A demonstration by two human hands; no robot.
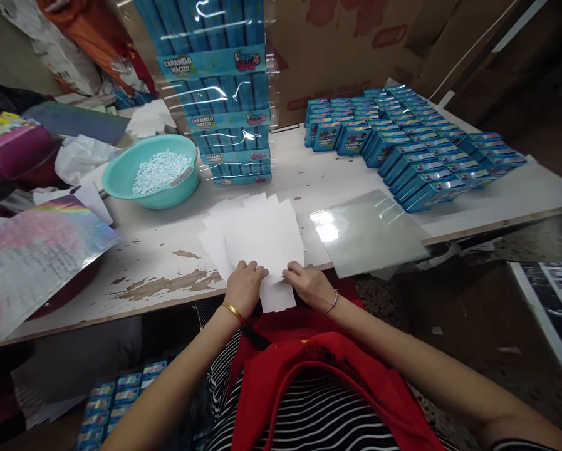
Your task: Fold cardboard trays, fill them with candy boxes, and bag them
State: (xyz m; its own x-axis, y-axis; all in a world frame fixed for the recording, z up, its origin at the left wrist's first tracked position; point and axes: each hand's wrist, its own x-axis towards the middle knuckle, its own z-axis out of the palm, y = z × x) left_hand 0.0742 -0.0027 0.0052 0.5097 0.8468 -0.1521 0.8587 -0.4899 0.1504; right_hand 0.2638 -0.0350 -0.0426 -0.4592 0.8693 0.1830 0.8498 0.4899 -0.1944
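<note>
White paper sheets [264, 228] lie fanned in a loose pile at the table's front edge, some hanging over it. My left hand [245, 288] is closed on the pile's near left side, fingers curled onto the paper. Opposite it, my right hand [309, 285] pinches the near right side, thumb and fingers together. Between my hands a narrow part of the paper drops below the edge toward my lap. Right of the pile rests a clear, glossy plastic sheet [369, 232], touched by neither hand.
Blue candy boxes [403, 144] stand in rows at the right. Wrapped display packs [234, 119] are stacked behind the paper. A turquoise bowl [151, 197] holds small white candies. Printed shiny film [50, 250] lies at the left; more blue boxes [116, 401] sit below the table [163, 291].
</note>
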